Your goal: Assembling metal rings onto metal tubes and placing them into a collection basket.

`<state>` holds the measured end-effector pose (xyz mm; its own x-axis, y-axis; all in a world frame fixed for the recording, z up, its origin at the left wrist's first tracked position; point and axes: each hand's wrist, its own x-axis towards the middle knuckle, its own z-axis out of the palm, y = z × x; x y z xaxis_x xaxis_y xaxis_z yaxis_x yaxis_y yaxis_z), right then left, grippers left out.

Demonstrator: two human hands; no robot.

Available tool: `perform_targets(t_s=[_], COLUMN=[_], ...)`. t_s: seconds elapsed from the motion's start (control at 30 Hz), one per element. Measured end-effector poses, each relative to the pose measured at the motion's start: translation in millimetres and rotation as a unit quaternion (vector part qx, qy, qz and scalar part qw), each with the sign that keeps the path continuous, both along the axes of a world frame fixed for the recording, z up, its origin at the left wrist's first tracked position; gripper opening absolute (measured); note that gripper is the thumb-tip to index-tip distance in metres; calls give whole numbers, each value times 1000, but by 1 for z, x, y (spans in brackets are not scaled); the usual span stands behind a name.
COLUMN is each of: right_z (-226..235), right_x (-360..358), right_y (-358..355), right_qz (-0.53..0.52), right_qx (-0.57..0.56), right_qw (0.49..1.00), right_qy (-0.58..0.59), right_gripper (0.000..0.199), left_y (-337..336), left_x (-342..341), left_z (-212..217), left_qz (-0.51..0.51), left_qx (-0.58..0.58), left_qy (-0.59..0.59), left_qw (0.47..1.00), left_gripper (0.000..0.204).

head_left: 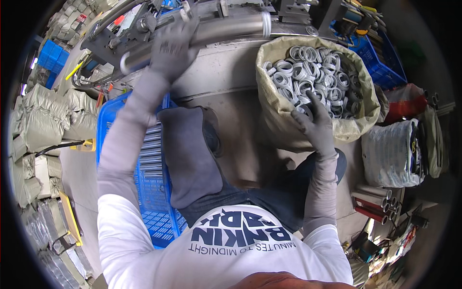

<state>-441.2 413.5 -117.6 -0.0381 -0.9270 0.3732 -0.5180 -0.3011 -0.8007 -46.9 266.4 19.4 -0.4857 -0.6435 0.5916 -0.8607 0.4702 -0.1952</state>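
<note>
My left hand (172, 52), in a grey glove and slightly blurred, is stretched over a shiny metal tube (231, 29) lying across the machine at the front. Its fingers look extended rather than wrapped round the tube. Pale rings sit on the tube's two ends. At the near left rim of a beige woven sack (274, 118), my gloved right hand (315, 126) reaches in. Its thumb and fingers are closed about a grey ring (304, 111), partly hidden by them. Many similar white-grey rings (308, 72) fill the sack.
A blue plastic crate (108, 113) with metal tubes (151, 149) stands beside my left leg. Another blue crate (380, 62) is behind the sack. Wrapped bundles (43, 113) are stacked at the left. At the right are a white bag (391, 154) and tubes (375, 195).
</note>
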Motion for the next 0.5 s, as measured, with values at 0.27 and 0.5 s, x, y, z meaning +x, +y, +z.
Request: perform_targets(t_s=[0.27, 0.5], right_z=[-7, -16], right_x=[18, 16], right_y=[-2, -8], right_qz=[43, 0], right_qx=[49, 95], right_qw=[987, 987], right_qy=[-148, -130], right_gripper=[56, 63], left_y=[-187, -180], left_x=[-24, -26], left_z=[14, 10], left_qz=[202, 175], left_qx=[41, 166], left_qy=[-49, -174], left_qw=[977, 955], left_gripper=[54, 88])
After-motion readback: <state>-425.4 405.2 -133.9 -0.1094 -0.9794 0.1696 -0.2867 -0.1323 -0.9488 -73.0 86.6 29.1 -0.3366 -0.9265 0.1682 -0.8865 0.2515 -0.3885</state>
